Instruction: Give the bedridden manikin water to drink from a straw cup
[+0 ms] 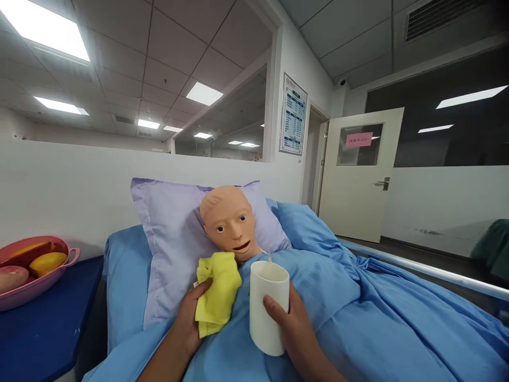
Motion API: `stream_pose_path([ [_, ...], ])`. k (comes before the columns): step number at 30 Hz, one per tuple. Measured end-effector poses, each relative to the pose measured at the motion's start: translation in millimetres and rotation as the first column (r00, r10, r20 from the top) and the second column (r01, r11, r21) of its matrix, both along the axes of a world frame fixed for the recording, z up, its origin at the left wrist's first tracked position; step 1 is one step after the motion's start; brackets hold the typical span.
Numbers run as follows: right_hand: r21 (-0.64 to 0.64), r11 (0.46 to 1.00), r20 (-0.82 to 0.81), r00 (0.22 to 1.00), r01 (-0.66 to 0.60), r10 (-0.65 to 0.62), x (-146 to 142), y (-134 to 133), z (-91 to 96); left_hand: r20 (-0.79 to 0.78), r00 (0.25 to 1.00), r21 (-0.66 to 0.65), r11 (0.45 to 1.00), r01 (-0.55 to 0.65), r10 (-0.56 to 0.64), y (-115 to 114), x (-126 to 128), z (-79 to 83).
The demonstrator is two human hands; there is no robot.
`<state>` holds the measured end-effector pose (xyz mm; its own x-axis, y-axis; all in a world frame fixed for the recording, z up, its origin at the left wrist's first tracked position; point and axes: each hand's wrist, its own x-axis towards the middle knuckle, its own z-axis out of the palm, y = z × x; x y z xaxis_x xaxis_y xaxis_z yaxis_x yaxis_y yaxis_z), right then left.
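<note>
A yellow cloth (pixel 218 297) is gripped in my left hand (pixel 191 313), its top edge close below the chin of a manikin (pixel 230 223). My right hand (pixel 294 323) is wrapped round a white cup (pixel 267 307), thumb across its front. The cup stands nearly upright over the blue quilt, to the right of the cloth. Its contents are hidden from this angle. The manikin's head lies tilted on a lilac pillow (pixel 170 233), mouth slightly open, body under the blue quilt (pixel 358 329).
At the left a pink basket (pixel 43 276) with fruit sits on a dark blue tabletop (pixel 43 329). A bed rail (pixel 421 273) runs along the right side. Beyond it a cream door (pixel 353 201) stands ajar, and a wall closes off the bed's head.
</note>
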<state>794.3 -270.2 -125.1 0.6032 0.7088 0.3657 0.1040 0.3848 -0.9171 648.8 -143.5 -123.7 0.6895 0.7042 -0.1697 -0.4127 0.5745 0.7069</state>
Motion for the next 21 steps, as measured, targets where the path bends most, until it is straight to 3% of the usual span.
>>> stream_pose_path([
  [6,-0.051,0.998,0.018,0.999,0.027,-0.026,3,0,-5.2,0.076,0.996,-0.054,0.997,0.049,-0.045,4,-6,-15.4],
  [10,-0.084,0.996,0.083,0.997,0.006,0.001,4,-3,-6.2,0.087,0.995,0.084,0.995,0.044,-0.051,3,-10,-20.2],
  [15,-0.173,0.985,0.171,0.985,-0.005,0.035,4,-7,-2.6,0.104,0.993,0.166,0.986,0.034,-0.052,-4,-17,-16.9],
  [21,-0.178,0.982,0.133,0.988,-0.058,0.083,6,-6,-1.5,0.089,0.990,0.165,0.982,0.094,-0.110,-5,-19,-14.2],
])
